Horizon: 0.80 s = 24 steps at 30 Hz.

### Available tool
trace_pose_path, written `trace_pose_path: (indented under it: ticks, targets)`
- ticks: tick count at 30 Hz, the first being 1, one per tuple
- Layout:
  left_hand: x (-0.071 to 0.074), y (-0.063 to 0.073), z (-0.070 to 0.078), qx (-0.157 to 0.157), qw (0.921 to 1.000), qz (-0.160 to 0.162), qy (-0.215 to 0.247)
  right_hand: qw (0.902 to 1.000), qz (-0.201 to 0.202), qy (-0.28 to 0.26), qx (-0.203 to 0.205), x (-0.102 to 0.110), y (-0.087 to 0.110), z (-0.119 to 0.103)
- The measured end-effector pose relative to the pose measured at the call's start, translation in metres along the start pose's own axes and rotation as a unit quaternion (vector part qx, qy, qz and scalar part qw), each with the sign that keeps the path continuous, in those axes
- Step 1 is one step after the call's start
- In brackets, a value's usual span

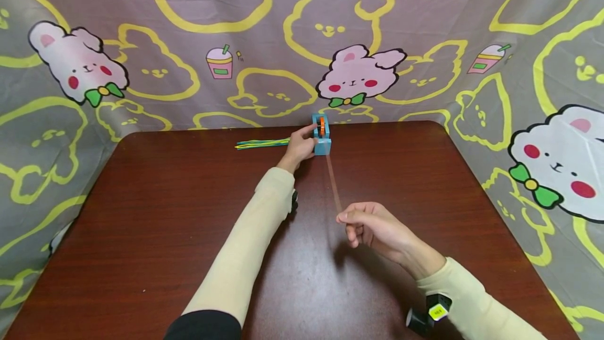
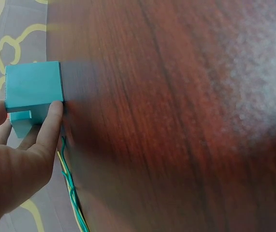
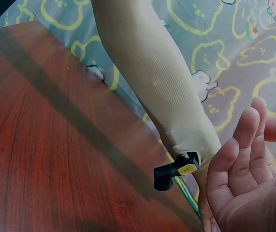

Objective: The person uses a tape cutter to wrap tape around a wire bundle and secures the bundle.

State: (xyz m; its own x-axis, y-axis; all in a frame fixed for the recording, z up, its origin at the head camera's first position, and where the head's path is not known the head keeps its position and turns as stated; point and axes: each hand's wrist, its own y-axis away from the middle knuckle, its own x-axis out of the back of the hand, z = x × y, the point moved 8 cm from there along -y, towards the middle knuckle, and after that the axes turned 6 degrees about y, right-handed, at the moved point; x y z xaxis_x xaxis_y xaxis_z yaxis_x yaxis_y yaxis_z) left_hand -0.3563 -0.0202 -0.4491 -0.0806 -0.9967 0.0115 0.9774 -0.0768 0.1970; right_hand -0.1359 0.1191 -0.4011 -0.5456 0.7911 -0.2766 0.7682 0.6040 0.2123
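Observation:
A light-blue tape dispenser (image 1: 323, 147) with an orange tape roll (image 1: 322, 126) stands near the back edge of the table. My left hand (image 1: 302, 146) holds it from its left side, and in the left wrist view the fingers (image 2: 54, 118) lie along the dispenser's edge. A strip of clear tape (image 1: 334, 183) runs from the dispenser toward me, stretched straight above the table. Its near end is pinched between thumb and index finger of my right hand (image 1: 375, 230). In the right wrist view the tape is hidden and only part of the right hand (image 3: 249, 179) shows.
Several thin yellow and green twist ties (image 1: 261, 144) lie in a bundle left of the dispenser, partly behind my left hand. The brown wooden table (image 1: 165, 235) meets a patterned cloth (image 1: 273, 51) at its back and sides.

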Motion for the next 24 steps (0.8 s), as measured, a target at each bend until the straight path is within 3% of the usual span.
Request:
trace_pose_path:
  ticks: [15,19,24]
  targets:
    - [0.0015,-0.0038,0.0053,-0.004,0.9998,0.007,-0.016,0.9997,-0.014,0.009,0.019,-0.0035,0.0020,-0.0039]
    - [0.0010,-0.0048,0.0066,-0.040,0.9969,0.007,-0.067,0.9996,-0.016,0.011,0.020,-0.0030,0.0035,-0.0020]
    - [0.0034,0.0005,0.0084,-0.097,0.9841,-0.002,-0.149,0.9994,-0.023,0.014,0.023,-0.0020,0.0051,0.0022]
